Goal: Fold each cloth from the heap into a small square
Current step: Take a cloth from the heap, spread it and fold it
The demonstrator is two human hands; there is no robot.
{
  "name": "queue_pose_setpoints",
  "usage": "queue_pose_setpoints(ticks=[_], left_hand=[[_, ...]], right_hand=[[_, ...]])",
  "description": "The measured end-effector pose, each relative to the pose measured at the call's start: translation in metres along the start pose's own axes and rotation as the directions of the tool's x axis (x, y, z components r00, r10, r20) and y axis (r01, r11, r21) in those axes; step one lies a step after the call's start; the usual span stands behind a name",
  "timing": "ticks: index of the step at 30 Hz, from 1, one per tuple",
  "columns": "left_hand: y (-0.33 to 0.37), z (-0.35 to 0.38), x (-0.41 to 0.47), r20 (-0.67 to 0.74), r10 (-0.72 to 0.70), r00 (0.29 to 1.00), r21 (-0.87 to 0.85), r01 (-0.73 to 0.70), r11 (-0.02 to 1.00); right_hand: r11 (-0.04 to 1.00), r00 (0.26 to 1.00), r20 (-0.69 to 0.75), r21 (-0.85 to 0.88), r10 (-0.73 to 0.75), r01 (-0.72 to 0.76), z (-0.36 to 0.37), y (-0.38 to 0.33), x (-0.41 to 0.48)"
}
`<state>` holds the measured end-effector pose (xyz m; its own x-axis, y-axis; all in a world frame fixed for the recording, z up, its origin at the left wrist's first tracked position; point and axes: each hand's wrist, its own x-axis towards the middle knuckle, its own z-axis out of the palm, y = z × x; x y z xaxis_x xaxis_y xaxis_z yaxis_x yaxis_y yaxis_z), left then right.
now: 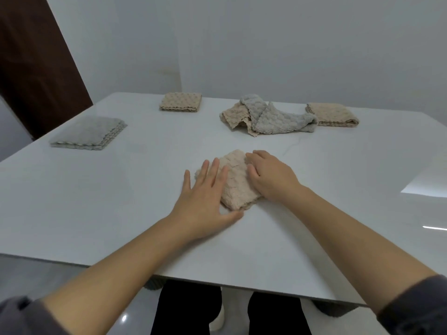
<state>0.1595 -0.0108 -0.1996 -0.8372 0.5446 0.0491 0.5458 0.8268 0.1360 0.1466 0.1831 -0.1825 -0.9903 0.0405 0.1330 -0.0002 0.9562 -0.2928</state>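
Observation:
A folded beige cloth [235, 180] lies on the white table [121, 201] in front of me. My left hand [205, 197] lies flat with straight, spread fingers over its left edge, the thumb along the near corner. My right hand [271, 175] rests on the cloth's right side, fingers bent down onto the fabric. Farther back sits the heap [268, 116], a crumpled grey cloth over a beige one.
A folded grey square [89, 134] lies at the left. One folded beige square [181, 102] sits at the far edge, another [335, 114] right of the heap. A brown door [36, 56] stands far left. The table's near edge crosses above my legs.

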Motion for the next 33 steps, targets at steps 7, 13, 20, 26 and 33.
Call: queue_pose_setpoints(ticks=[7,13,20,26,33], left_hand=[[-0.043,-0.027,-0.006,0.019,-0.044,0.999,-0.088,0.045,0.995],[-0.007,-0.018,0.046,-0.125,-0.13,0.984,-0.11,0.117,0.987],[-0.008,0.014,0.055,0.04,-0.186,0.982,-0.036,0.187,0.982],[-0.009,0.012,0.059,0.036,-0.205,0.978,-0.011,0.205,0.979],[-0.012,0.005,0.062,0.028,-0.198,0.98,-0.029,0.199,0.98]], right_hand=[[0.986,0.977,-0.215,-0.157,0.018,-0.053,-0.01,-0.003,-0.022],[0.988,0.984,0.134,-0.081,-0.121,0.132,0.014,-0.025,0.011],[0.984,0.983,0.165,-0.148,-0.076,0.101,0.036,-0.013,0.02],[0.982,0.992,0.11,-0.167,-0.068,0.086,0.04,-0.014,0.02],[0.983,0.99,0.119,-0.162,-0.073,0.092,0.036,-0.017,0.025]])
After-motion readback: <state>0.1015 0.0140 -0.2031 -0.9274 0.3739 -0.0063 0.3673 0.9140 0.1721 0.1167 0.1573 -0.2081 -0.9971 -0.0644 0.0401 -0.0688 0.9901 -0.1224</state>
